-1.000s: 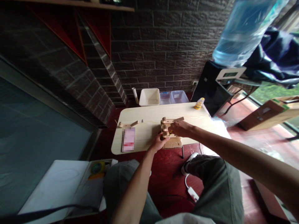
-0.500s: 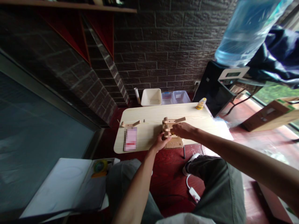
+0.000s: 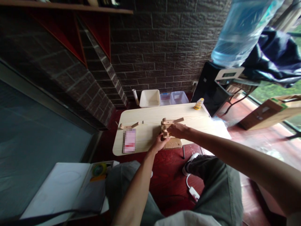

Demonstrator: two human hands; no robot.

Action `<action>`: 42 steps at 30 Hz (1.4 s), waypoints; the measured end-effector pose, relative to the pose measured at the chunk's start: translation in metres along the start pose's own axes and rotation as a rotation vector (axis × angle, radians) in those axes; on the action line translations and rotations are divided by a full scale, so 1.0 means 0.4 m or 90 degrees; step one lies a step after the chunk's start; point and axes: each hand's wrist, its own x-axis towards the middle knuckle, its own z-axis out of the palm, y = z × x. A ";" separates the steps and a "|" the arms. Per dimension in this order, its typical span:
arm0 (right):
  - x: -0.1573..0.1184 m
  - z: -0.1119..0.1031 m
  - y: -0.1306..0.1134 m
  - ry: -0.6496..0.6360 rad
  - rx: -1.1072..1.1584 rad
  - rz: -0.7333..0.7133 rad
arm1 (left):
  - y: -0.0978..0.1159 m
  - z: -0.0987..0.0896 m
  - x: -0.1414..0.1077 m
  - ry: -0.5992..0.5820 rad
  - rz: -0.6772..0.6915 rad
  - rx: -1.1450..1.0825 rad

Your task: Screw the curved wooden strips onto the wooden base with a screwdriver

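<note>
On a brown block at the near edge of the pale table lie several wooden pieces with round ends. My left hand grips the nearest wooden piece by its round end. Close beside it, my right hand is closed over the middle of the pieces, around something small and yellowish that I cannot make out. Just beyond my fingers is another wooden piece with a slanted arm. A similar loose wooden piece lies at the table's left, above a pink packet.
A yellow-capped bottle stands at the table's far right corner. Behind the table are a cream bin and clear bins. A water dispenser stands at the right, and a power strip lies on the floor.
The whole view has shifted slightly, so things appear a little further left. Both hands remain at the wooden pieces, with my right hand's fingers slightly turned.
</note>
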 end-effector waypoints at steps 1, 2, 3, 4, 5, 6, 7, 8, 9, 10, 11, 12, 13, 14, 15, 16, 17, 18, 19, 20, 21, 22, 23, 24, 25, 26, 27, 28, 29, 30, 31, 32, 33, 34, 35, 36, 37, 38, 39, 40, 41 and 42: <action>-0.004 -0.001 -0.002 -0.004 0.009 0.013 | 0.002 0.001 0.001 0.000 0.001 0.002; -0.010 -0.004 -0.004 -0.009 0.020 0.029 | 0.003 0.002 0.001 0.000 0.002 0.004; -0.016 -0.007 -0.005 -0.011 0.032 0.044 | 0.004 0.003 0.002 0.001 0.004 0.006; -0.022 -0.012 -0.006 -0.009 0.047 0.058 | 0.003 0.004 0.003 0.001 0.005 0.009; -0.029 -0.018 -0.006 -0.005 0.063 0.070 | 0.002 0.005 0.003 0.001 0.006 0.011; -0.036 -0.026 -0.004 0.003 0.083 0.081 | 0.001 0.005 0.002 0.002 0.006 0.014; -0.043 -0.035 0.000 0.014 0.104 0.091 | -0.001 0.005 0.002 0.002 0.006 0.017; -0.052 -0.045 0.006 0.028 0.128 0.099 | -0.002 0.004 0.001 0.003 0.004 0.019; -0.062 -0.055 0.014 0.047 0.155 0.107 | -0.002 0.004 0.000 0.004 0.002 0.021; -0.075 -0.064 0.025 0.070 0.183 0.114 | -0.002 0.002 -0.001 0.006 -0.001 0.023; -0.092 -0.072 0.037 0.097 0.214 0.121 | -0.002 0.001 -0.002 0.007 -0.004 0.024; -0.111 -0.077 0.050 0.128 0.249 0.129 | -0.001 -0.001 -0.003 0.008 -0.008 0.025; -0.133 -0.077 0.065 0.163 0.288 0.138 | 0.000 -0.003 -0.004 0.007 -0.011 0.025; -0.157 -0.071 0.079 0.200 0.330 0.147 | 0.001 -0.005 -0.005 0.006 -0.012 0.024; -0.182 -0.059 0.092 0.240 0.375 0.158 | 0.002 -0.007 -0.006 0.004 -0.013 0.022; -0.206 -0.039 0.103 0.282 0.423 0.173 | 0.002 -0.010 -0.008 0.003 -0.012 0.019; -0.228 -0.013 0.112 0.323 0.473 0.194 | 0.001 -0.013 -0.010 0.004 -0.012 0.016; -0.247 0.020 0.118 0.361 0.527 0.216 | 0.000 -0.016 -0.012 0.009 -0.012 0.013; -0.261 0.058 0.121 0.399 0.582 0.236 | -0.002 -0.020 -0.014 0.020 -0.013 0.010; -0.270 0.099 0.121 0.439 0.635 0.259 | -0.005 -0.024 -0.017 0.033 -0.017 0.007; -0.274 0.141 0.120 0.482 0.684 0.284 | -0.008 -0.028 -0.020 0.043 -0.021 0.003; -0.274 0.183 0.117 0.522 0.730 0.310 | -0.011 -0.032 -0.022 0.047 -0.028 0.000; -0.269 0.222 0.113 0.561 0.775 0.333 | -0.014 -0.036 -0.025 0.049 -0.034 -0.002; -0.262 0.257 0.109 0.592 0.820 0.353 | -0.017 -0.039 -0.028 0.051 -0.042 -0.002; -0.253 0.289 0.105 0.616 0.864 0.368 | -0.019 -0.041 -0.030 0.050 -0.048 -0.002; -0.242 0.316 0.101 0.633 0.908 0.381 | -0.020 -0.042 -0.032 0.051 -0.055 -0.001; -0.231 0.340 0.097 0.647 0.950 0.392 | -0.022 -0.042 -0.034 0.052 -0.060 0.001; -0.221 0.360 0.092 0.659 0.990 0.401 | -0.023 -0.041 -0.036 0.052 -0.064 0.004; -0.211 0.377 0.086 0.667 1.028 0.409 | -0.024 -0.040 -0.038 0.054 -0.067 0.007; -0.202 0.391 0.078 0.674 1.063 0.416 | -0.025 -0.038 -0.040 0.054 -0.069 0.011; -0.194 0.404 0.070 0.684 1.095 0.425 | -0.026 -0.035 -0.043 0.055 -0.071 0.015; -0.187 0.415 0.061 0.688 1.126 0.431 | -0.028 -0.033 -0.046 0.055 -0.075 0.021; -0.181 0.424 0.053 0.697 1.153 0.438 | -0.029 -0.030 -0.049 0.058 -0.079 0.026; -0.176 0.432 0.044 0.705 1.177 0.444 | -0.031 -0.028 -0.052 0.063 -0.083 0.032; -0.171 0.438 0.037 0.712 1.198 0.447 | -0.032 -0.026 -0.055 0.068 -0.086 0.038; -0.167 0.442 0.032 0.718 1.217 0.449 | -0.033 -0.024 -0.057 0.072 -0.090 0.044; -0.162 0.445 0.028 0.722 1.234 0.449 | -0.033 -0.022 -0.059 0.074 -0.094 0.048; -0.157 0.447 0.026 0.725 1.248 0.447 | -0.033 -0.021 -0.059 0.075 -0.097 0.052; -0.152 0.447 0.025 0.726 1.259 0.445 | -0.033 -0.021 -0.060 0.075 -0.100 0.056; -0.147 0.446 0.025 0.724 1.269 0.443 | -0.032 -0.020 -0.060 0.075 -0.101 0.058; -0.141 0.444 0.025 0.720 1.276 0.439 | -0.031 -0.020 -0.059 0.075 -0.102 0.061; -0.136 0.442 0.024 0.714 1.283 0.435 | -0.030 -0.020 -0.059 0.075 -0.102 0.063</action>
